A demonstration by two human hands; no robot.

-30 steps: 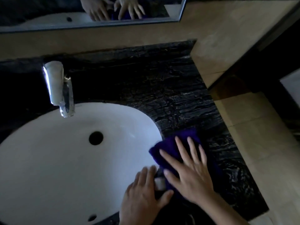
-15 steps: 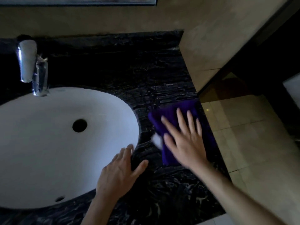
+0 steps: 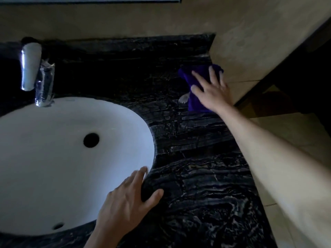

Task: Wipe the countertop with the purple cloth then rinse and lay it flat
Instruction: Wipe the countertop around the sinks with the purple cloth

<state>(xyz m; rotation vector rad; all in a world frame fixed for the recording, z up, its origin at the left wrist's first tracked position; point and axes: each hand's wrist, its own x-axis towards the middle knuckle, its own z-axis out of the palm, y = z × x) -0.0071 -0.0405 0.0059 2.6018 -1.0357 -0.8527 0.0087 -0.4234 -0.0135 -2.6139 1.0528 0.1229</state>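
The purple cloth (image 3: 194, 102) lies on the black marbled countertop (image 3: 197, 176) at its far right, against the beige side wall. My right hand (image 3: 213, 90) presses flat on the cloth with fingers spread; a small white tag sticks out at the cloth's left edge. My left hand (image 3: 129, 201) rests on the near rim of the white oval sink (image 3: 53, 158), fingers over the basin edge, thumb on the counter, holding nothing.
A chrome faucet (image 3: 35, 74) stands at the back left above the sink. The beige wall (image 3: 250, 42) borders the counter on the right, with tiled floor (image 3: 304, 133) beyond the counter's right edge. A mirror's bottom edge runs along the top.
My right hand has slid the cloth away from me along the right side of the counter toward the back wall. My left hand let go of the cloth and settled on the sink rim.
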